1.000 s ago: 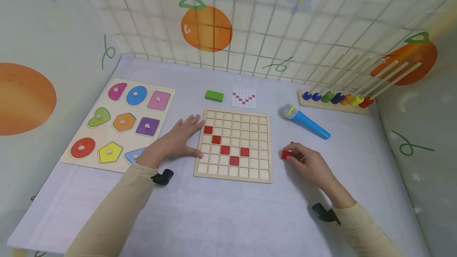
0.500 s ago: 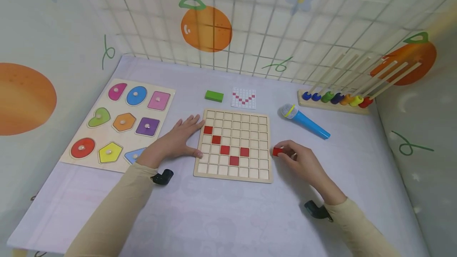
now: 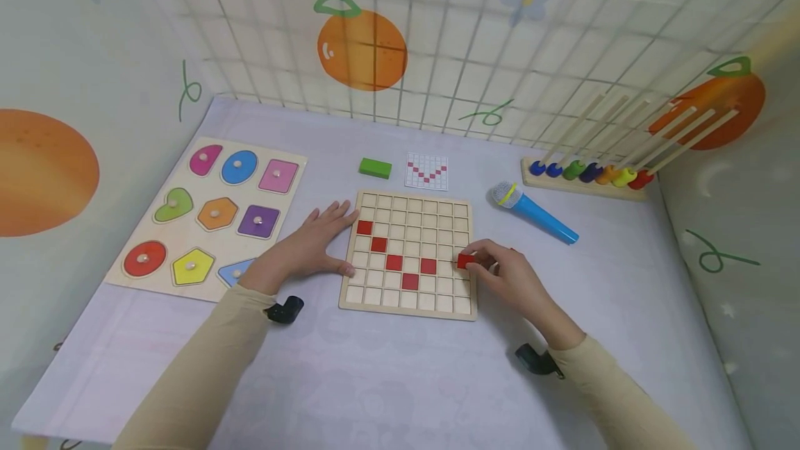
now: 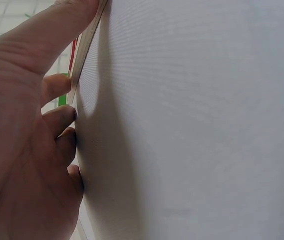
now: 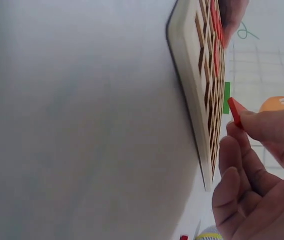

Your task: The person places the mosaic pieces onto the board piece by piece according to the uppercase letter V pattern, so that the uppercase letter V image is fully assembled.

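From the right wrist, a spare red piece (image 5: pixel 183 237) shows.

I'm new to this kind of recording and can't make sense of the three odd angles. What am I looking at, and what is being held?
No machine here: a person works with bare hands and wears three cameras. The wide picture comes from the head, looking down at a table. The two close, sideways pictures come from the wrists.

The left hand lies flat against the left edge of a wooden grid board, which has five red squares in it. The right hand pinches a red tile over the board's right side; the right wrist view shows the tile at the fingertips.

Around them lie a shape puzzle, a green block, a pattern card, a blue toy microphone and a bead rack.
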Demonstrator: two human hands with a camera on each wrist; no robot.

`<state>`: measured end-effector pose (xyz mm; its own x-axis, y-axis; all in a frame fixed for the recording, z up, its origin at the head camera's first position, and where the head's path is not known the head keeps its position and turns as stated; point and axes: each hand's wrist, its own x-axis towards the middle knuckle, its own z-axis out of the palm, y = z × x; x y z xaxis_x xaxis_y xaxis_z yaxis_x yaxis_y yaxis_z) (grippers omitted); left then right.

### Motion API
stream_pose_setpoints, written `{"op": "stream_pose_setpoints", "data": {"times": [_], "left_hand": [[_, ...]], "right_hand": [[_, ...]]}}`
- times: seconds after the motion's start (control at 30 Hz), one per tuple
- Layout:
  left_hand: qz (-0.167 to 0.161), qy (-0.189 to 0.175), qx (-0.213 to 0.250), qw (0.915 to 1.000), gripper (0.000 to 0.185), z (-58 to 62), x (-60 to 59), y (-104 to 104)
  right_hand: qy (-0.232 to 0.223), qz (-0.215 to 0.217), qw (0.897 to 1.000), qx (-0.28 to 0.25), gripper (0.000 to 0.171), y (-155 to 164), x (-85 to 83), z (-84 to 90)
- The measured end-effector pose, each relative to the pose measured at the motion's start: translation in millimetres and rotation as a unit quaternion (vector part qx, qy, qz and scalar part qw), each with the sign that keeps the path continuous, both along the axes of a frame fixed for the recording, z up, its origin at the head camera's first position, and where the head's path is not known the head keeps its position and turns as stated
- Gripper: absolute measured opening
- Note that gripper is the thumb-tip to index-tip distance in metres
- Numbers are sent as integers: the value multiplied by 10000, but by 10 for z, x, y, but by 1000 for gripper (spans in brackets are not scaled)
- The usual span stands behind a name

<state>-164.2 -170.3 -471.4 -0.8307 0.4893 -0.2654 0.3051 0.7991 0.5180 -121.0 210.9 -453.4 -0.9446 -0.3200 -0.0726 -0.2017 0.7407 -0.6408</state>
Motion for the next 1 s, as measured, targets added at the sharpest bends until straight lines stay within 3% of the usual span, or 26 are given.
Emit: {"op": "stream_pose_setpoints", "data": {"times": [0.8,1.0], "left_hand": [[34,30,33,10000,116,0,6,-3],[26,23,42,10000,117,-7,1,-8]], "right_hand": [[172,48,9998,-13,24,-301,-150,-59],[-30,-13,10000,29,23,-336,-182,-78]]}}
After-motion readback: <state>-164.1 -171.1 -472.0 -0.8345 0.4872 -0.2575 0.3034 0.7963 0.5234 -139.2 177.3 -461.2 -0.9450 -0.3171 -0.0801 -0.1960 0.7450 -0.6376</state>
